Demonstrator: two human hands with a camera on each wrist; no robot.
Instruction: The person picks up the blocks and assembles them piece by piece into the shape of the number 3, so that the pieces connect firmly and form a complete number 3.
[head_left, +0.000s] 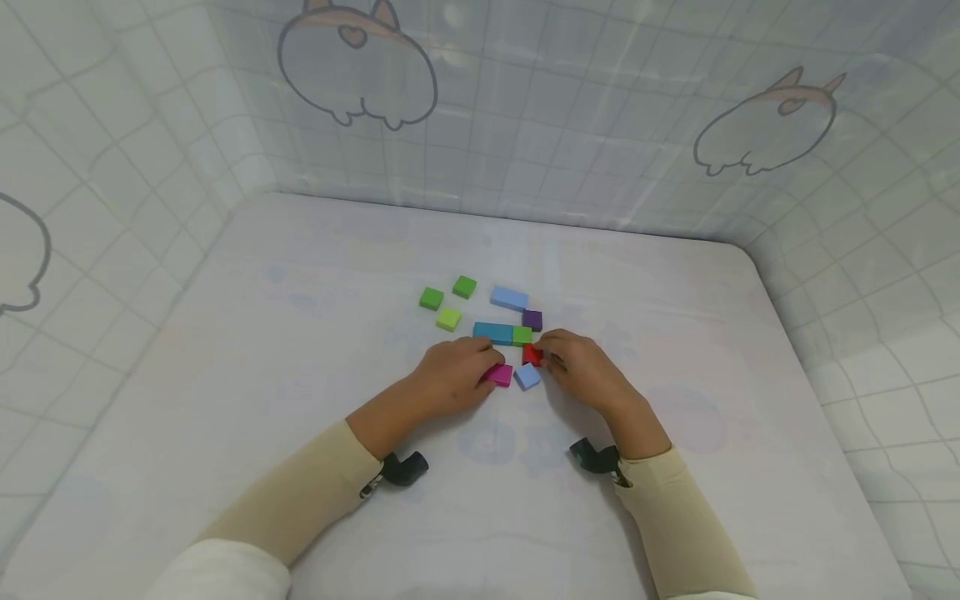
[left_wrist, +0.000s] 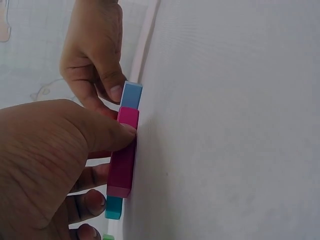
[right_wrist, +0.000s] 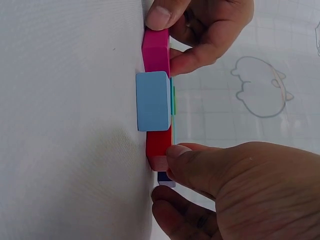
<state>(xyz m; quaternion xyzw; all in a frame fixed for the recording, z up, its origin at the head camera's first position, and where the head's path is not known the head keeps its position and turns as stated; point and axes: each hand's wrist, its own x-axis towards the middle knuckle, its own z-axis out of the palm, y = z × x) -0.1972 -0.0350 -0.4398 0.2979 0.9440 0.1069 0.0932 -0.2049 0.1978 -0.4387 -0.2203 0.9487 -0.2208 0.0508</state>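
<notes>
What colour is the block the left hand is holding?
Bright pink; the block in the left hand shows best in the left wrist view.

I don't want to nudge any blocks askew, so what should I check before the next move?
1. Left hand gripping the magenta block: ok.
2. Right hand gripping the red block: ok.
3. Small light blue block clear of fingers: ok.
4. That block squared with the teal block: not ok, turned at an angle.
5. Red block touching the bright green block: cannot tell.
</notes>
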